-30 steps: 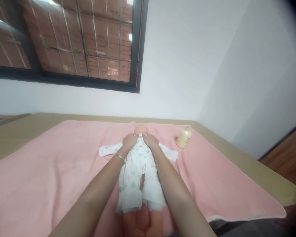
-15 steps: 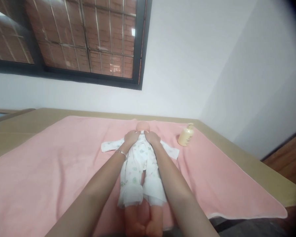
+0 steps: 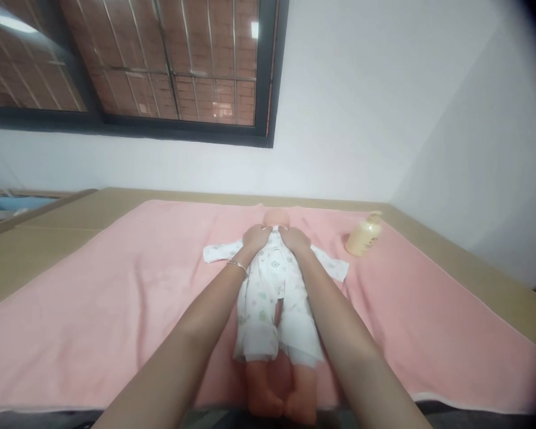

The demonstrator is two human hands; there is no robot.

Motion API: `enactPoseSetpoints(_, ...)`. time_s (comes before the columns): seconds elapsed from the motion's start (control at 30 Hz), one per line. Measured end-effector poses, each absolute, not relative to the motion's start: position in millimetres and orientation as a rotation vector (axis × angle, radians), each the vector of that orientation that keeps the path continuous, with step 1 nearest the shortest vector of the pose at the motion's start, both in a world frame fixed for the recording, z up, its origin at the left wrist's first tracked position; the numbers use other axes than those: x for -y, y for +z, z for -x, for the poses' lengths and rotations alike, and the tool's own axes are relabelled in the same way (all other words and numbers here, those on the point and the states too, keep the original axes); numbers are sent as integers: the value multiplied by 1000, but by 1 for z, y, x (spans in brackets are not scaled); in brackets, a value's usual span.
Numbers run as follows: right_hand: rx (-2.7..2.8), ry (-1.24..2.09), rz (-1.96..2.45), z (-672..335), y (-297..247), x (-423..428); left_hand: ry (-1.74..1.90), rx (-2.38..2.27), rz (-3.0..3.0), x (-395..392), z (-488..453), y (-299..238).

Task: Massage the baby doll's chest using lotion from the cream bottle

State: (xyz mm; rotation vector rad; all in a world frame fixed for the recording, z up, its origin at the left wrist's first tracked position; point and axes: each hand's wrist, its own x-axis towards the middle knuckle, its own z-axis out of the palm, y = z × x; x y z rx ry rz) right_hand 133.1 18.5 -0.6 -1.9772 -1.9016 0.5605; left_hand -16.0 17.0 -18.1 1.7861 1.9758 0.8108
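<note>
A baby doll (image 3: 277, 217) lies on a pink blanket (image 3: 98, 298), its head away from me and its bare feet toward me. It wears a white printed outfit (image 3: 259, 298) with long sleeves spread out to both sides and wide trouser legs. My left hand (image 3: 255, 238), with a bracelet at the wrist, is closed on the neckline at the left. On the opposite side of the neckline my right hand (image 3: 295, 239) grips the fabric too. Most of the fingertips are hidden by the hands themselves, and the doll's face is partly hidden.
A yellowish pump bottle (image 3: 363, 236) stands on the blanket to the right of the doll. Around the blanket shows the tan table edge (image 3: 433, 238). Behind are a white wall (image 3: 339, 119) and a dark-framed window (image 3: 183, 128) with bars.
The whole scene has shifted right and slightly up in view as my head turned. Both hands stay at the doll's neckline, with little visible change in the outfit.
</note>
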Motion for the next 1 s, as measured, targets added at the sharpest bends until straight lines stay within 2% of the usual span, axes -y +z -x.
enactPoseSetpoints(1.0, 1885, 559, 1983, -132, 7, -15, 820, -1994, -1801, -11, 14, -9)
